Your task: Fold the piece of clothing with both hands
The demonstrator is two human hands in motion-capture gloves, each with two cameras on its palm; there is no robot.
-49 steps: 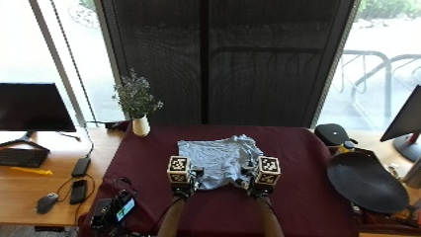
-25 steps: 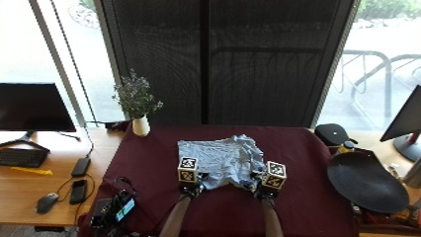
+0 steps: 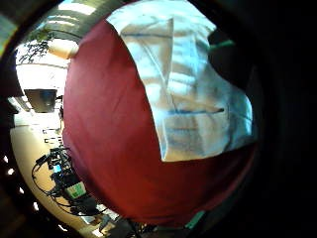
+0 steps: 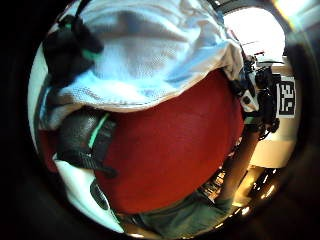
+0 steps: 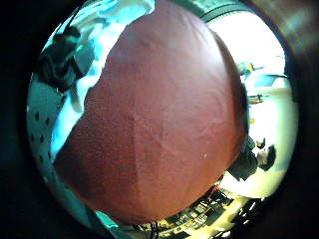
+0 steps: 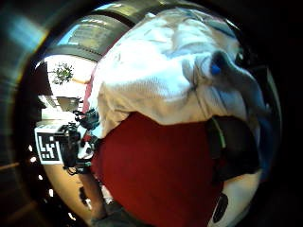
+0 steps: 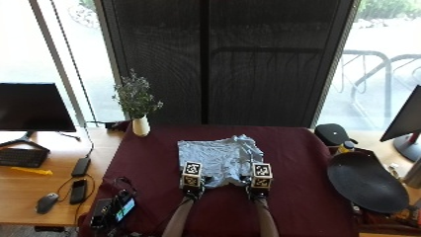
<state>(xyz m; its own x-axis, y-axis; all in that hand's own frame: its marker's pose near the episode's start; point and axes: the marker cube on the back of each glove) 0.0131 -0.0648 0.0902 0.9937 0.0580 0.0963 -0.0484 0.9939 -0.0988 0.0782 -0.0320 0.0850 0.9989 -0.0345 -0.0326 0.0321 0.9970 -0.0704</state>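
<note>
A light blue garment (image 7: 217, 159) lies crumpled and partly spread on the dark red table (image 7: 296, 163). My left hand (image 7: 192, 190) is at its near left edge and my right hand (image 7: 258, 191) at its near right edge. In the left thumb side palm view the cloth (image 4: 150, 55) drapes over my gloved fingers (image 4: 82, 137), which pinch its hem. The right thumb side palm view likewise shows cloth (image 6: 161, 80) bunched over curled gloved fingers (image 6: 234, 142). The left little finger side palm view shows the garment (image 3: 193, 94) lying flat on the table, seams visible.
A white vase with a plant (image 7: 140, 126) stands at the table's far left corner. A black bag (image 7: 332, 134) and a large black round thing (image 7: 365, 182) sit to the right. Cabled devices (image 7: 115, 210) lie at the near left corner. A desk with a monitor (image 7: 33, 106) adjoins left.
Both hands have drawn slightly toward the near edge of the table and a little closer together, keeping hold of the garment's near hem.
</note>
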